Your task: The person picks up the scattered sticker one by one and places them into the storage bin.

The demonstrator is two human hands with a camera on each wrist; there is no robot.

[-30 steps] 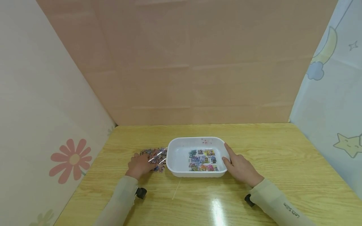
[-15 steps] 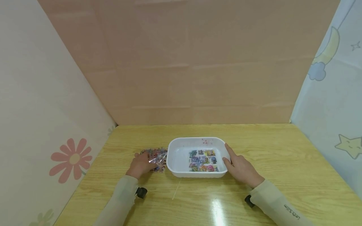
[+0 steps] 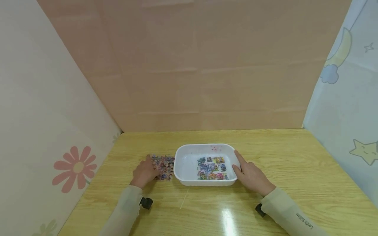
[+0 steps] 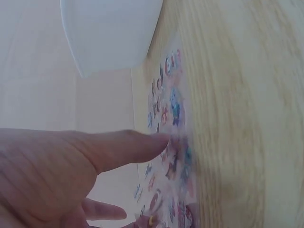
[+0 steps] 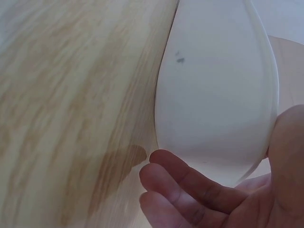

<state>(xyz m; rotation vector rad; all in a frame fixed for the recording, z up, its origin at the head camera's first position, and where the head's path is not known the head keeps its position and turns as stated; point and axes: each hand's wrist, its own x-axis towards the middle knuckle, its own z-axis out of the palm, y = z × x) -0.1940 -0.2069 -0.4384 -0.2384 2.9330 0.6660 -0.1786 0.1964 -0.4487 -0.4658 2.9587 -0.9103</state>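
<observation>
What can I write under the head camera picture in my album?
Left fingers touch a colorful sheet while right fingers grip a white tub on a wood-grain table.

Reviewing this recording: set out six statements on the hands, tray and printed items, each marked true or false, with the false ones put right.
1. The right hand holds one end of the white tray. True.
2. The tray is upside down. False: its open side faces up.
3. Bright printed pictures show inside the tray. True.
4. The left hand is at a clear printed sheet. True.
5. That sheet lies to the right of the tray. False: it lies to the left in the head view.
6. Nothing is worn at either wrist. False: black pieces show at both.
</observation>
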